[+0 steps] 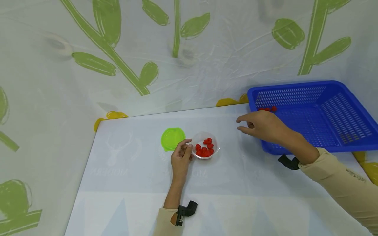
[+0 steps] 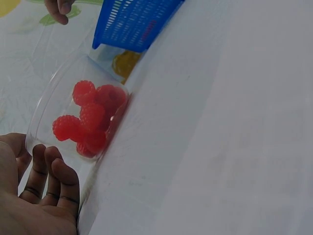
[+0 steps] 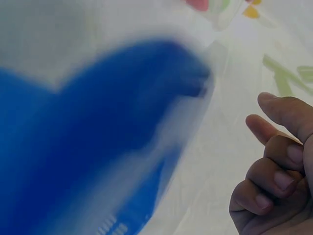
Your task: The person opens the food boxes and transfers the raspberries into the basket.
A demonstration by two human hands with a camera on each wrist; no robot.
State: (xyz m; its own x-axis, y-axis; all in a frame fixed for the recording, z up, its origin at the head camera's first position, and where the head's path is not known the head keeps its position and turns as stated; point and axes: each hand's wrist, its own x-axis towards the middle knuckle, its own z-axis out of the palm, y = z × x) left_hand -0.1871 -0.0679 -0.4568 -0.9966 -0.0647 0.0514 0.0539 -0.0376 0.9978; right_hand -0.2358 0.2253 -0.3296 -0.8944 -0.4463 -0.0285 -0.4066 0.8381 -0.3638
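A clear plastic container [image 1: 202, 136] with several red raspberries [image 2: 90, 117] in it stands mid-table. My left hand [image 1: 181, 160] holds it by its left side, thumb and index at the rim, the other fingers curled by the wall. Just left of it lies a bright green lid [image 1: 172, 137]. My right hand [image 1: 262, 126] hovers over the near left corner of a blue basket [image 1: 310, 147], holding nothing. Its thumb and index are spread apart, while the remaining fingers [image 3: 261, 200] are bent toward the palm.
A few more raspberries [image 1: 267, 109] lie in the basket's far left corner, partly hidden by the right hand. The basket takes up the table's right end. Behind the white table [image 1: 141, 177] hangs a pale sheet [image 1: 227, 62] with green leaf prints.
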